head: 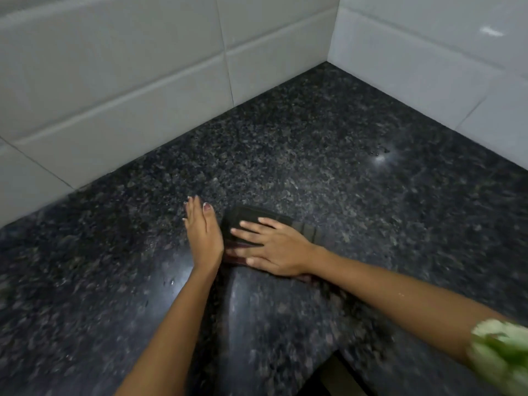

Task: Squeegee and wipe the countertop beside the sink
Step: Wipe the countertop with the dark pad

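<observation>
Cloth: a dark folded cloth lies flat on the table, just below the middle of the frame, under the right hand.
Right hand: the right hand lies palm down on the cloth with fingers straight and spread, pressing it onto the stone; nothing is curled round it.
Left hand: the left hand stands on its little-finger edge on the table, fingers straight and together, touching or just beside the cloth's left border; it grips nothing.
Key relation: the cloth sits to the right of the left hand and directly beneath the right, so the right hand is the one that drives it.
Long axis: the cloth seems to run from centre toward lower right, roughly along the right forearm; its near edge is blurred.
Unwiped area: water beads show at right of centre, up and right of the cloth.
Judged next move: a sweep toward the tiled wall corner or those beads.
</observation>
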